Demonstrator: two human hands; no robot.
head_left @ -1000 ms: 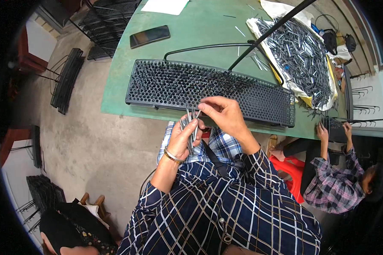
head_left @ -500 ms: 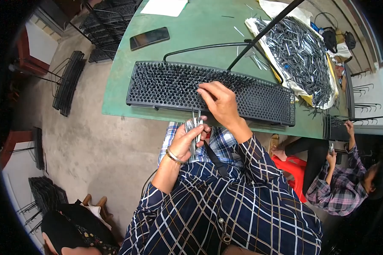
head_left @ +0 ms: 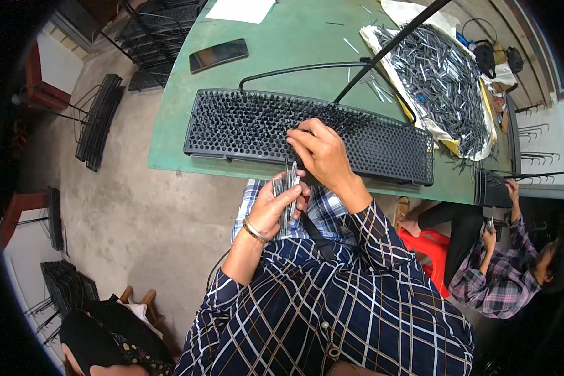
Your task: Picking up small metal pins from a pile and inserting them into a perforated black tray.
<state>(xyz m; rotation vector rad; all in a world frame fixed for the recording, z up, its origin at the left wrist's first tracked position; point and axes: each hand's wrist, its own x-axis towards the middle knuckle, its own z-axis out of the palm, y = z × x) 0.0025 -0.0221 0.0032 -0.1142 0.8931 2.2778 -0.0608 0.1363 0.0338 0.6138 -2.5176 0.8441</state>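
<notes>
A long black perforated rack (head_left: 388, 149) lies along the near edge of the green table, its face covered in rows of round holes. Dark pieces stand up in many holes on its left and middle parts. Just below that edge, my left hand (head_left: 274, 203) is closed around a bundle of thin grey and black strips (head_left: 287, 185), their ends pointing up. My right hand (head_left: 323, 153) is over the middle of the rack, thumb and fingers pinched together close to the holes. Whatever sits in that pinch is too small to make out.
On the green table (head_left: 169, 135) are a dark phone (head_left: 218, 55), white paper (head_left: 241, 9) and a white sack (head_left: 485, 138) heaped with similar strips (head_left: 442, 88). A black rod frame (head_left: 304, 67) rises behind the rack. A co-worker (head_left: 498, 276) sits at right near a red stool (head_left: 433, 250).
My right hand's fingertips have shifted slightly left and toward me over the rack. My left hand keeps its bundle in nearly the same place.
</notes>
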